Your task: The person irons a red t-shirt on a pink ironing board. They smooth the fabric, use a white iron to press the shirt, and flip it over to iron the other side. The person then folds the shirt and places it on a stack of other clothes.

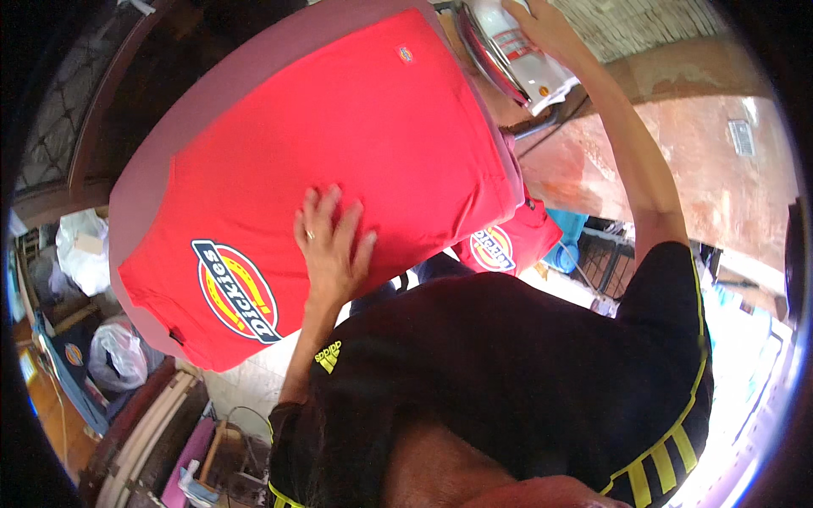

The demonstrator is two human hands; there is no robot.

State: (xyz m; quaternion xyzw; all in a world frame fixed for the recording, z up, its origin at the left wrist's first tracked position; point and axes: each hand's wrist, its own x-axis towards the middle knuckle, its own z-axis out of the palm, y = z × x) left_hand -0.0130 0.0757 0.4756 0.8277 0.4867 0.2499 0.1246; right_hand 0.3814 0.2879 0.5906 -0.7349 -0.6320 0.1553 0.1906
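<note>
A red T-shirt [339, 127] is spread over an ironing board with a mauve cover [157, 169]. It bears a large round emblem on the left and a small label near the far edge. My left hand [333, 241] lies flat on the shirt near its middle, fingers spread, a ring on one finger. At the far right, my right hand [542, 30] is on a white and red iron [529, 72] beside the board's end. The iron is tipped so that its shiny soleplate edge faces the shirt. My right fingertips are partly cut off by the picture's upper rim.
Another red printed cloth [508, 241] hangs below the board's near right edge. A reddish-brown panel [677, 161] stands at the right. White plastic bags [118, 354] and stacked items crowd the lower left. A dark cord runs near the iron.
</note>
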